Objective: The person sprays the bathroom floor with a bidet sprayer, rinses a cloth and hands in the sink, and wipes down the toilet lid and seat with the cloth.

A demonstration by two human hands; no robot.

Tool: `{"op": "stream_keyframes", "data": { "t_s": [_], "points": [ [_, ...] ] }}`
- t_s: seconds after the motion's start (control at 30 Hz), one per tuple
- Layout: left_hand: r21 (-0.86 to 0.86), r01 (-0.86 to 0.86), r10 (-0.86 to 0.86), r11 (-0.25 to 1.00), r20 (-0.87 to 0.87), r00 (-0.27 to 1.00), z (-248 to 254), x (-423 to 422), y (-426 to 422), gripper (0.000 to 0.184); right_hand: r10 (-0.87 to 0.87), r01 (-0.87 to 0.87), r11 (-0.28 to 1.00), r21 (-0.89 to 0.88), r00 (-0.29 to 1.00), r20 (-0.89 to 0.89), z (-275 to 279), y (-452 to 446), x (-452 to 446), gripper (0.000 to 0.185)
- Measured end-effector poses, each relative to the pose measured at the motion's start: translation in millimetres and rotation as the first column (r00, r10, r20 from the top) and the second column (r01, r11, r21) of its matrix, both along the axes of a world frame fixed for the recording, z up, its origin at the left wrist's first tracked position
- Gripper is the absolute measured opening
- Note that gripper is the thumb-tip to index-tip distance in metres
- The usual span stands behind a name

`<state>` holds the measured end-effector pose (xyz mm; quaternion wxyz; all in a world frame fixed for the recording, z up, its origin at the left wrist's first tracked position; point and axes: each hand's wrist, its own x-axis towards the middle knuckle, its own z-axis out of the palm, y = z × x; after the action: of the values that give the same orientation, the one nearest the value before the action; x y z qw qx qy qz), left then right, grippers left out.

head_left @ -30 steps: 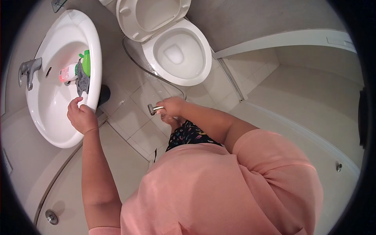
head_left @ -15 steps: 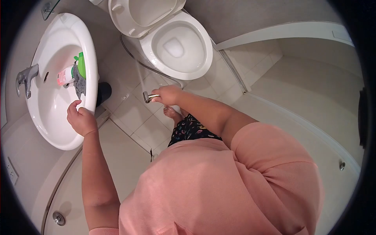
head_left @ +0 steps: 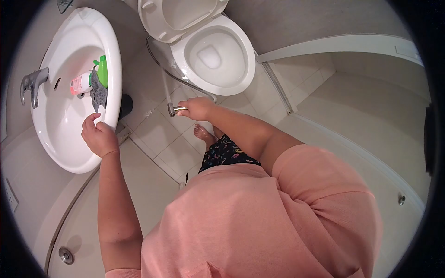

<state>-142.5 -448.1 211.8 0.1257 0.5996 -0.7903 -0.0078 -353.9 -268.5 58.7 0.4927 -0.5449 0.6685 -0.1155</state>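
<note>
My right hand (head_left: 198,109) is wrapped round the handle of a metal spray nozzle (head_left: 172,110), and a jet of water runs from its head toward the floor beside the toilet (head_left: 252,69). A grey hose (head_left: 157,58) curves past the toilet's base to near that hand. My left hand (head_left: 99,136) hovers at the near rim of the white sink (head_left: 113,55), fingers loosely bent and apart, holding nothing. Just beyond its fingertips, a grey cloth (head_left: 98,92) lies in the basin with a green bottle (head_left: 102,71) and a pink and white bottle (head_left: 81,83).
A chrome faucet (head_left: 34,85) stands at the sink's left side. Under the sink is a dark bin (head_left: 125,106). My bare foot (head_left: 204,134) is on the tiled floor (head_left: 160,132). A raised sill (head_left: 352,142) runs along the right.
My right hand has lifted the nozzle slightly up and left, and a water jet now shows clearly. My left hand stays near the sink rim. The view has shifted a little.
</note>
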Motion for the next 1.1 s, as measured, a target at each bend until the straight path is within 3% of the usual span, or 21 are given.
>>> {"op": "stream_keyframes", "data": {
  "t_s": [0.77, 0.93, 1.1],
  "points": [
    [-0.001, 0.027, -0.026, 1.0, 0.016, 1.0, -1.3, 2.9, -1.6, 0.025, -0.077, 0.079, 0.995, -0.059, 0.997, 0.021, -8.7, -22.1, 12.6, 0.046],
    [-0.009, 0.022, -0.022, 1.0, 0.005, 1.0, -1.4, 2.7, -0.7, 0.024, -0.316, 0.323, 0.946, -0.036, 0.94, 0.132, -13.7, -33.7, 15.9, 0.057],
    [-0.012, 0.018, -0.017, 1.0, 0.019, 1.0, -2.2, 3.7, -1.1, 0.024, -0.374, 0.387, 0.922, -0.033, 0.908, 0.19, -15.9, -55.7, 1.2, 0.059]
  ]
}}
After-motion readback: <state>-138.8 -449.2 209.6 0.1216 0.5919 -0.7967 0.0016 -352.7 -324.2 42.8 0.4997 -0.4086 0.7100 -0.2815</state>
